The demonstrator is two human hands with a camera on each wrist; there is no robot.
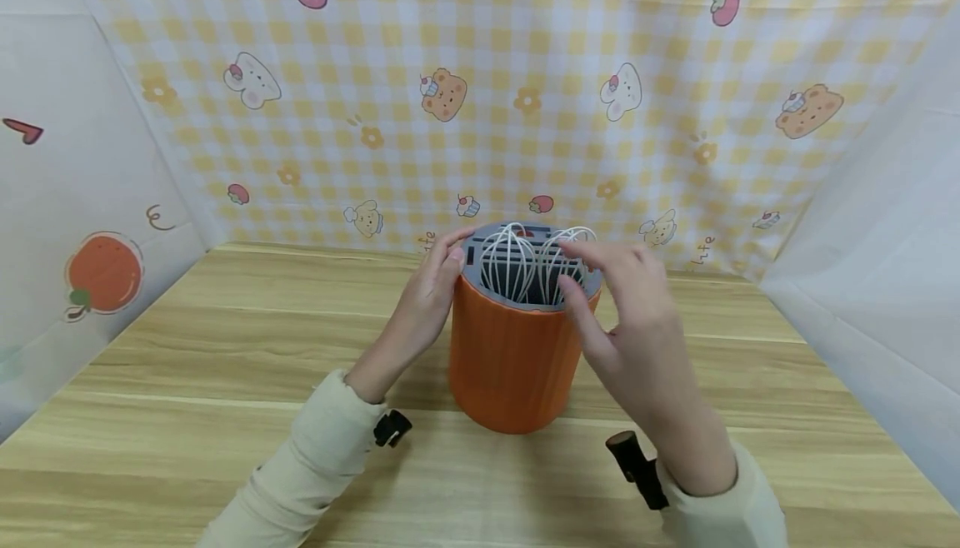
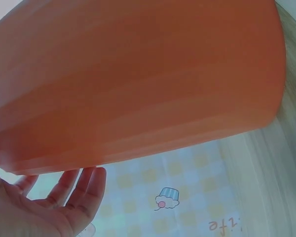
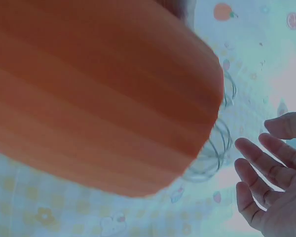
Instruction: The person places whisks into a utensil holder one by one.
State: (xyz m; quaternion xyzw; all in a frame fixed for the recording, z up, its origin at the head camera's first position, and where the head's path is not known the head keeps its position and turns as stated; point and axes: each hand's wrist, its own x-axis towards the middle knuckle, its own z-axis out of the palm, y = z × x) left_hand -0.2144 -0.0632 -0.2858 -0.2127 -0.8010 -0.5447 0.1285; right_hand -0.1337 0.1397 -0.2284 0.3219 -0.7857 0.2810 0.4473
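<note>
An orange ribbed cylindrical holder (image 1: pixel 513 365) with a grey slotted top (image 1: pixel 471 269) stands upright on the wooden table. Two wire whisk heads, a left whisk (image 1: pixel 508 261) and a right whisk (image 1: pixel 551 265), stick up out of its top; anything lower is hidden inside. My left hand (image 1: pixel 429 290) holds the holder's left rim, thumb near the top edge, and its fingers (image 2: pixel 94 190) touch the side in the left wrist view. Above the right rim hovers my right hand (image 1: pixel 633 323), thumb and fingers spread beside the right whisk. In the right wrist view, a gap separates the fingertips from the wires.
The wooden table (image 1: pixel 225 415) reaches back to a yellow checked cloth (image 1: pixel 525 48) hanging behind the holder. White cloth (image 1: pixel 885 223) closes off the right side, and a printed white cloth (image 1: pixel 90 173) the left. Each wrist carries a small black strap mount (image 1: pixel 637 469).
</note>
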